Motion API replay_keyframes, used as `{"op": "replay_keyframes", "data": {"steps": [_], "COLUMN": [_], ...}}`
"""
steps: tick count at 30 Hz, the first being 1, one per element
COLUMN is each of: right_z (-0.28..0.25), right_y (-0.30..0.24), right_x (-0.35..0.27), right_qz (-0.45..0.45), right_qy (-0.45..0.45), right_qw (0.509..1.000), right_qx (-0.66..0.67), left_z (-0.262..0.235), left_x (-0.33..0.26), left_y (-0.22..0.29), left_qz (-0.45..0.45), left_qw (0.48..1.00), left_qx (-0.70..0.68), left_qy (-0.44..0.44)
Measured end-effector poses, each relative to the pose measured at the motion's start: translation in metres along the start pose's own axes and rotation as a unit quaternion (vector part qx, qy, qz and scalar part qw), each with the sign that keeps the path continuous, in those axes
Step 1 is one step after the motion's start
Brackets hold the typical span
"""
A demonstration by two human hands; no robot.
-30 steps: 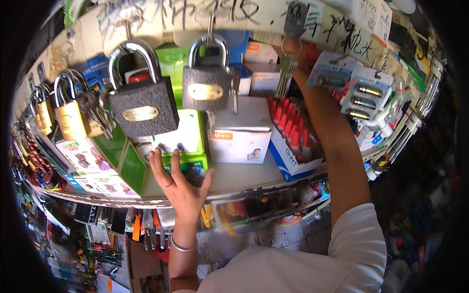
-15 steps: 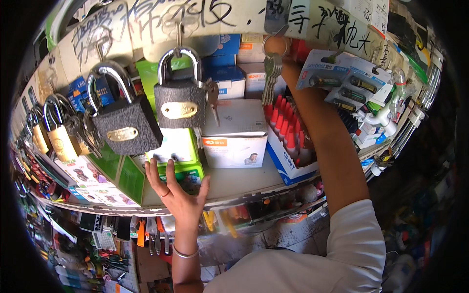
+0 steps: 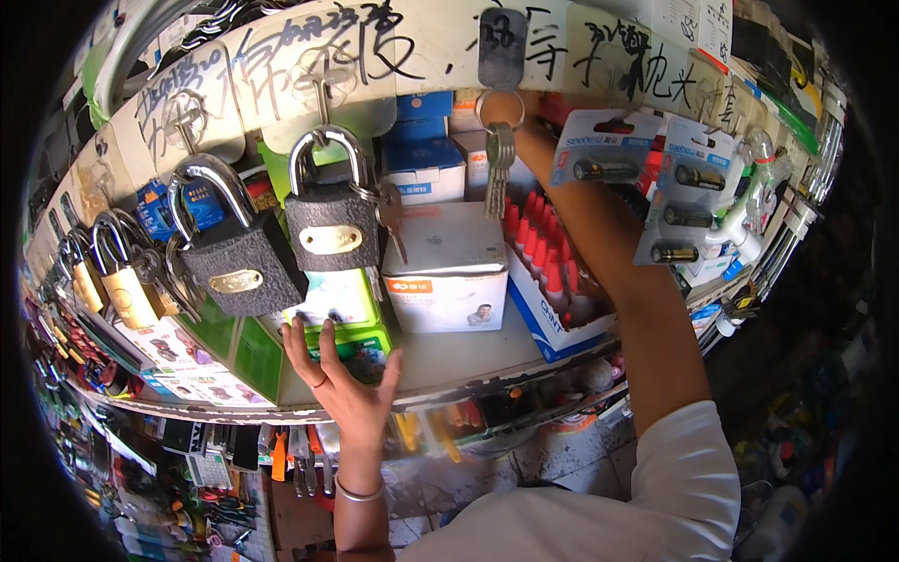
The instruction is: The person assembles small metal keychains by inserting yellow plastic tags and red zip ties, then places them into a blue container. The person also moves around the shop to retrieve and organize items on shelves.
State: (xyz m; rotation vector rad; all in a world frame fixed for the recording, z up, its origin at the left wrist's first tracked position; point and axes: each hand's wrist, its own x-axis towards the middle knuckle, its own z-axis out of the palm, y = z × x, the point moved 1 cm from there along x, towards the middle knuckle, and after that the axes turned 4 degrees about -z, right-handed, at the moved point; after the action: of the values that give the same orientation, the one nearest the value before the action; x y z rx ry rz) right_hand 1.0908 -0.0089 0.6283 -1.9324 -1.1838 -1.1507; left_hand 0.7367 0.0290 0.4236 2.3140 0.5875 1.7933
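My left hand [image 3: 344,382] is open at the shelf's front edge, fingers spread, its fingertips against a green-and-white box [image 3: 348,304]. A ring sits on one finger. My right arm [image 3: 646,290] reaches deep into the shelf past a row of red-capped bottles [image 3: 545,245] in a blue-and-white carton [image 3: 552,342]. Most of my right hand [image 3: 530,131] is hidden behind a hanging bunch of keys [image 3: 500,169] and the board above, so its fingers do not show. Carded batteries [image 3: 688,215] hang against my right forearm. A white box [image 3: 446,304] stands between my arms.
Two big dark padlocks [image 3: 331,234] and smaller brass padlocks [image 3: 129,295] hang from the handwritten board [image 3: 431,61] at the front. Blue-and-white boxes [image 3: 423,169] are stacked farther back. Below the shelf edge hang orange-handled tools [image 3: 280,456].
The view has shifted slightly. The battery cards have swung round and now hang apart, lower on the right. My right arm stays reached in; my left hand keeps its place at the green-and-white box.
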Motion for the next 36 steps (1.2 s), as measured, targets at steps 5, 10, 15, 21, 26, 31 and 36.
{"op": "replay_keyframes", "data": {"steps": [5, 10, 15, 21, 26, 31, 36], "right_z": [-0.019, -0.053, -0.085, -0.083, -0.082, -0.086, -0.105], "right_y": [-0.065, -0.049, -0.069, -0.067, -0.07, -0.073, -0.061], "right_x": [-0.048, -0.102, -0.115, -0.127, -0.142, -0.141, -0.129], "right_qz": [-0.062, -0.128, -0.067, -0.108, -0.142, -0.193, 0.063], "right_qy": [-0.355, -0.564, -0.598, -0.549, -0.392, -0.241, -0.259], "right_qw": [0.929, 0.772, 0.786, 0.8, 0.869, 0.903, 0.83], "right_qx": [0.083, 0.266, 0.141, 0.215, 0.264, 0.299, 0.49], "left_z": [-0.012, -0.006, -0.007, -0.007, -0.006, -0.007, -0.008], "left_x": [-0.002, 0.0, -0.001, -0.002, -0.002, -0.002, -0.002], "left_y": [-0.01, -0.005, -0.005, -0.004, -0.003, -0.004, -0.004], "left_qz": [0.0, 0.009, 0.006, 0.009, 0.005, 0.009, 0.005], "left_qw": [0.999, 1.0, 1.0, 1.0, 0.999, 0.999, 0.999], "left_qx": [0.047, 0.021, 0.021, 0.023, 0.028, 0.034, 0.035], "left_qy": [0.005, 0.015, 0.012, 0.018, 0.018, 0.027, 0.028]}}
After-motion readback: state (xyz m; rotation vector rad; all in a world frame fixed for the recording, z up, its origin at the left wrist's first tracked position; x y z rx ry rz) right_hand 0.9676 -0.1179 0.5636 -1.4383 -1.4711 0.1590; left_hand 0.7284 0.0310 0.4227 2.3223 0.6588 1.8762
